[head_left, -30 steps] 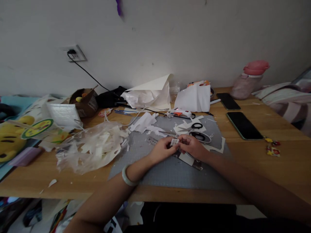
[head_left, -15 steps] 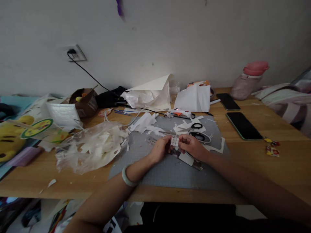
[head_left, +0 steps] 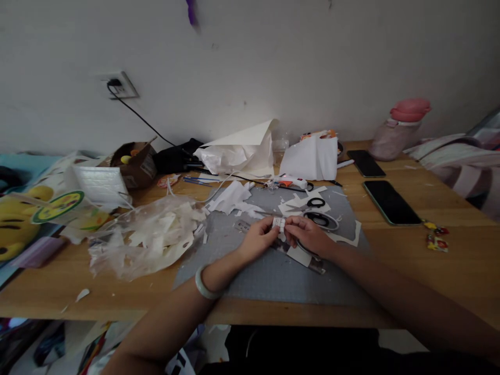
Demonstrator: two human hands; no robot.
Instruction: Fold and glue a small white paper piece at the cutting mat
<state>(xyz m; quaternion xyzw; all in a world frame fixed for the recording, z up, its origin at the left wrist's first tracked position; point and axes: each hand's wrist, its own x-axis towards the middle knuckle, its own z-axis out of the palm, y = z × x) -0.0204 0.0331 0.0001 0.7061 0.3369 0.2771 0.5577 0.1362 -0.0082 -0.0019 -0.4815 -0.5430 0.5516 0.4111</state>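
Note:
Between my two hands is a small white paper piece with lines or ridges across it; its exact kind is too small to tell. My left hand pinches its left side, the thumb lying over its front. From the right, my right hand grips the other edge with bent fingers. Under the hands a metal ruler lies slanted on the grey cutting mat, partly hidden. Black-handled scissors rest just beyond my right hand, among white paper scraps.
A glue gun lies behind the mat, its cord running left. To the left sits a clear plastic bag of paper scraps. Two phones and a pink-lidded bottle are on the right. A brown box stands back left.
The white paper piece has turned slightly between my fingers. My left thumb has come over its front, and my right fingers have shifted a little along its edge.

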